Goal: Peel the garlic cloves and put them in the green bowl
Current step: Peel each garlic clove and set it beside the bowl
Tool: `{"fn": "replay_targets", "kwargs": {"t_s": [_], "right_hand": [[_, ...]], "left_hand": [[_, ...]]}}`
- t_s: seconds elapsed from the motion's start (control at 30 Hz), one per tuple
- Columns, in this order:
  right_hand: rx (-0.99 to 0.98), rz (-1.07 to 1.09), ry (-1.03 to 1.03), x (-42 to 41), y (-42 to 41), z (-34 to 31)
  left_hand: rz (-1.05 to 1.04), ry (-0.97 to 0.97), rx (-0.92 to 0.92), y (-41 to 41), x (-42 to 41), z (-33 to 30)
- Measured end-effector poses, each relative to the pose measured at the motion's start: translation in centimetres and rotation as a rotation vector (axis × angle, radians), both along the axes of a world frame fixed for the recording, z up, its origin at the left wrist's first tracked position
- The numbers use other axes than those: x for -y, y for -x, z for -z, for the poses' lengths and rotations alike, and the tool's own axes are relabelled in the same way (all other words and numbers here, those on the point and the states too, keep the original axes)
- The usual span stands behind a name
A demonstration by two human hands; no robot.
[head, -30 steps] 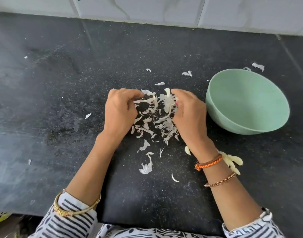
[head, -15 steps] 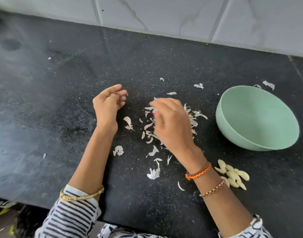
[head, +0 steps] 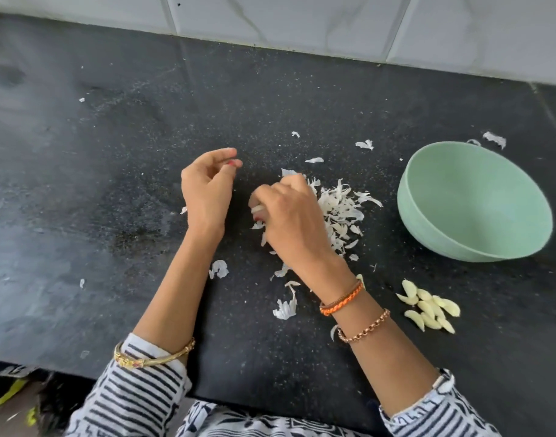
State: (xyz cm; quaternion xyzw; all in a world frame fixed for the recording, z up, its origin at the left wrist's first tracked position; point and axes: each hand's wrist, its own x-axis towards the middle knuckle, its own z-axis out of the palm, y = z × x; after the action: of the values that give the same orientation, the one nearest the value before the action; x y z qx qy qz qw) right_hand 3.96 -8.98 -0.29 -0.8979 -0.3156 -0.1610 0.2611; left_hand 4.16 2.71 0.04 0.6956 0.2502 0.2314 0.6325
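Note:
The green bowl [head: 473, 200] stands on the black counter at the right, and nothing shows inside it. Several peeled garlic cloves [head: 429, 307] lie in a small heap in front of the bowl. A pile of white garlic skins [head: 341, 209] covers the counter left of the bowl. My right hand [head: 291, 220] rests palm-down on the left edge of that pile, fingers curled around some skins. My left hand [head: 207, 190] hovers just left of it, fingers loosely bent and apart, with nothing in it.
The black stone counter [head: 112, 184] runs back to a white tiled wall [head: 302, 20]. Stray skin scraps [head: 284, 307] lie in front of the pile and near the bowl's far rim [head: 494, 138]. The counter's front edge is close to my body.
My left hand drew away from the pile to the left and opened. My right hand swept over the skins and bunched them into a tighter heap toward the bowl.

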Motion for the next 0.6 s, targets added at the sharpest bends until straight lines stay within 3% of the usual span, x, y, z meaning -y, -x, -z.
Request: {"fn": "replay_targets", "kwargs": {"t_s": [0.13,0.3,0.43,0.6], "right_hand": [[0.048,0.135,-0.305,2.5,-0.3,-1.3],[-0.066,0.220,-0.567,4.0,-0.6,-0.9],[-0.177,0.200,-0.630,3.8,-0.5,-0.2],[-0.099,0.223,-0.636,4.0,-0.9,0.6]], "left_hand": [[0.232,-0.127,0.011,0.4,1.5,-0.2],[0.404,0.012,0.013,0.7,3.3,-0.3],[0.429,0.092,0.084,1.0,3.3,-0.9],[0.519,0.094,0.131,1.3,3.9,-1.3]]}}
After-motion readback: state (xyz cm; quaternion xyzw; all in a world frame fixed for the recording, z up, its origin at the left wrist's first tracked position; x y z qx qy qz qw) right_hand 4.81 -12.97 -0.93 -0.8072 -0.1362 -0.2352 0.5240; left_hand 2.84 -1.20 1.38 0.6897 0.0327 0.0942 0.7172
